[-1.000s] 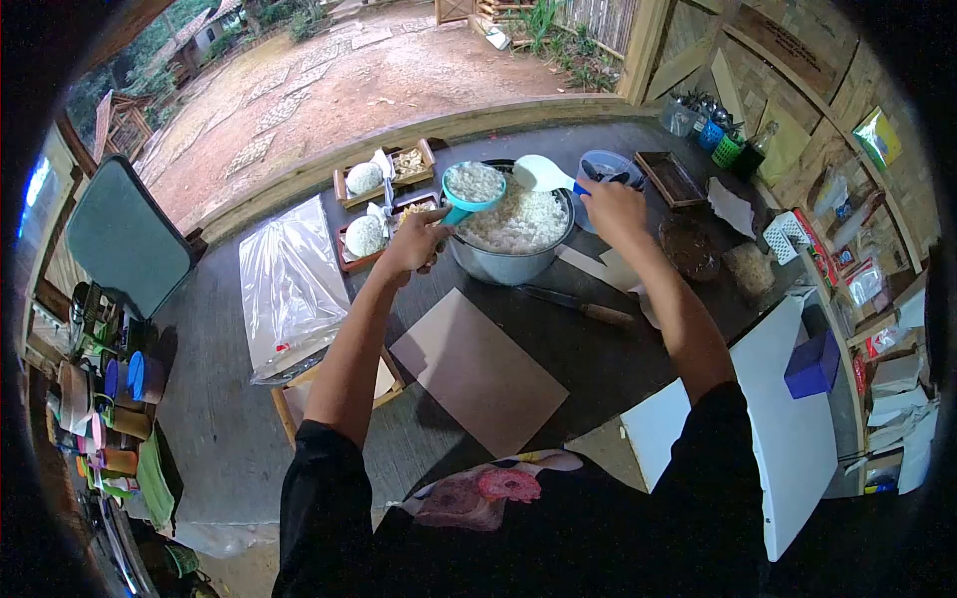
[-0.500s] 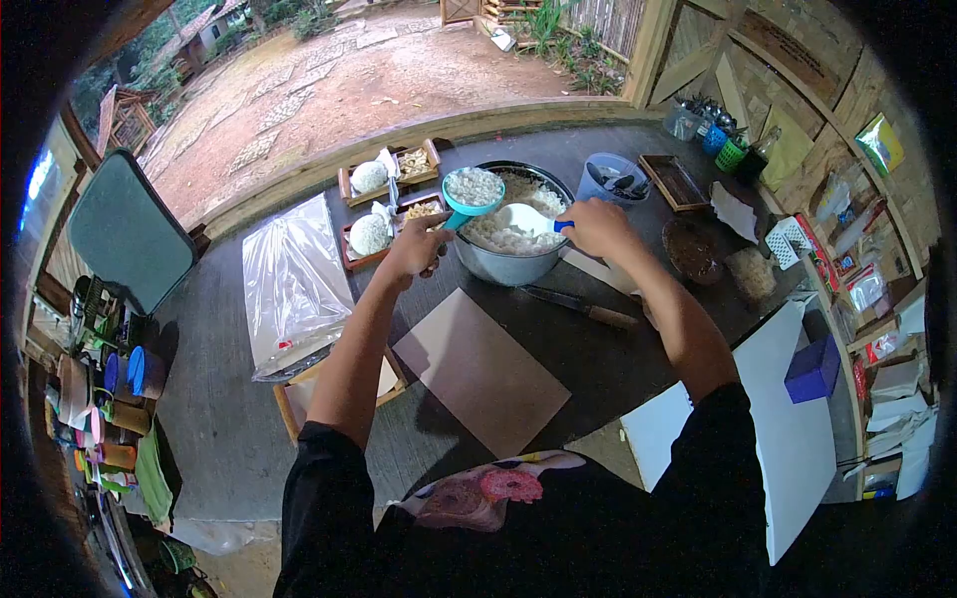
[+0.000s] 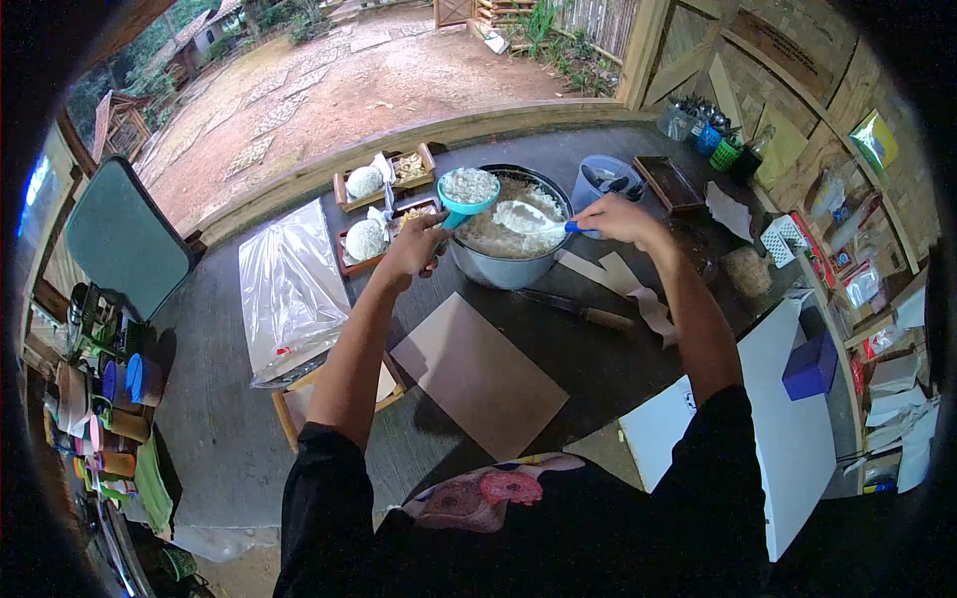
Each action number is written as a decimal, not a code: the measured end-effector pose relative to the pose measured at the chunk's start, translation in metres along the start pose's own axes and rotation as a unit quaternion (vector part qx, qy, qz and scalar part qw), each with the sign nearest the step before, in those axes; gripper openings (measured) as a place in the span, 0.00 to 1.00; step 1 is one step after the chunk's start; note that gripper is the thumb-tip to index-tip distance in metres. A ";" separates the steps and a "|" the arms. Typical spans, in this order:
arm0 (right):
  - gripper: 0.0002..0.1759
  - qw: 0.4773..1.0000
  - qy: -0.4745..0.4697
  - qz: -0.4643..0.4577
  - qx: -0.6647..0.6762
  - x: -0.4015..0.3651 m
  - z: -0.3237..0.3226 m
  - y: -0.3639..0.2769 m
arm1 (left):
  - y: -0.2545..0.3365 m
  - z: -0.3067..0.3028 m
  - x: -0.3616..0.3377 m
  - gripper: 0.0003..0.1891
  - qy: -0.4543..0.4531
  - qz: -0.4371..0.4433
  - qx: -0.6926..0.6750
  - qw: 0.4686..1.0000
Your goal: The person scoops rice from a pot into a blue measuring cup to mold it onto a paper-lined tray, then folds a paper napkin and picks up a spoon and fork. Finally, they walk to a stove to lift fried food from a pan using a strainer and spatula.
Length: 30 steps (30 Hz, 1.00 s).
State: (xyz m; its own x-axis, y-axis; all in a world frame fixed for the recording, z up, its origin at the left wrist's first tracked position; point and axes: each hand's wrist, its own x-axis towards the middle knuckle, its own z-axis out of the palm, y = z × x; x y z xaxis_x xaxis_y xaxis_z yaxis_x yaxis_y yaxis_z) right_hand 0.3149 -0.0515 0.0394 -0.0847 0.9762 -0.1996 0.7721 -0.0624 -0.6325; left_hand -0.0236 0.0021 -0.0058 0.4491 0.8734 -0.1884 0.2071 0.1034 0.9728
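Two hands [image 3: 414, 249] [image 3: 620, 221], one cup [image 3: 466, 207], one spatula [image 3: 550, 229]

Dark table [image 3: 214, 429]. Pot [image 3: 503, 271] far centre, tub [image 3: 586, 191] and dark tray [image 3: 653, 184] to its right. Two food trays [image 3: 346, 267] left of pot, plastic pack [image 3: 289, 289] further left. Brown sheet [image 3: 478, 377] flat, near side of pot. Knife [image 3: 608, 320] right of sheet, paper strips [image 3: 618, 275] beside it.

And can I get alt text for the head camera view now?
A person's left hand holds a teal scoop of rice by a pot, while the right hand holds a blue-handled paddle in the pot's rice. Two wooden trays sit left; brown paper lies nearer.
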 end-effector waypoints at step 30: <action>0.14 0.945 0.261 -0.164 -0.110 -0.016 0.012 -0.042 | 0.013 0.031 0.003 0.24 -0.013 0.014 0.020 1.000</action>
State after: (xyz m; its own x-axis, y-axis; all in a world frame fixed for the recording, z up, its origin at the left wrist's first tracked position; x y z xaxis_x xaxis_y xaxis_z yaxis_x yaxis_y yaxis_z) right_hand 0.2761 -0.0669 0.0603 -0.0630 0.9084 0.4133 0.8751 0.2494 -0.4147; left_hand 0.0074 -0.0089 0.0021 0.4768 0.8634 -0.1650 0.2291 0.0592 0.9716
